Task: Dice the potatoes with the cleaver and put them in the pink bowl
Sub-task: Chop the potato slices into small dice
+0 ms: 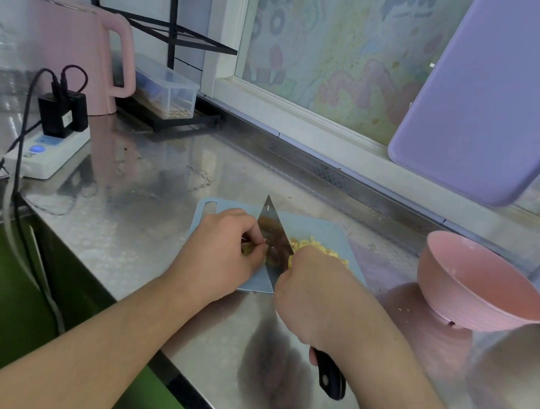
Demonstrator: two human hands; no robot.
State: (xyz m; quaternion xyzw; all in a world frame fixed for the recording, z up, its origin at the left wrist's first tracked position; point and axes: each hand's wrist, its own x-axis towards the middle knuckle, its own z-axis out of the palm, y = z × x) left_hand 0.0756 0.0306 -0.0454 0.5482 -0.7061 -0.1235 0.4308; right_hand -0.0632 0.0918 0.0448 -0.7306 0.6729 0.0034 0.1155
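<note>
Evidently the left hand (228, 247) is pinching the uncut potato (246, 248) steady against the cleaver (272, 239), whose handle the right hand (310, 288) is gripping, diced pieces (319, 247) piling bowl-side for scooping into the pink bowl (477, 286).

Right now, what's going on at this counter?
A person is dicing potato on a blue cutting board. The right hand grips the cleaver, blade down on the board, while the left hand pinches the uncut potato piece against it. A pile of diced potato sits right of the blade. The pink bowl, further right on the steel counter, looks empty.
</note>
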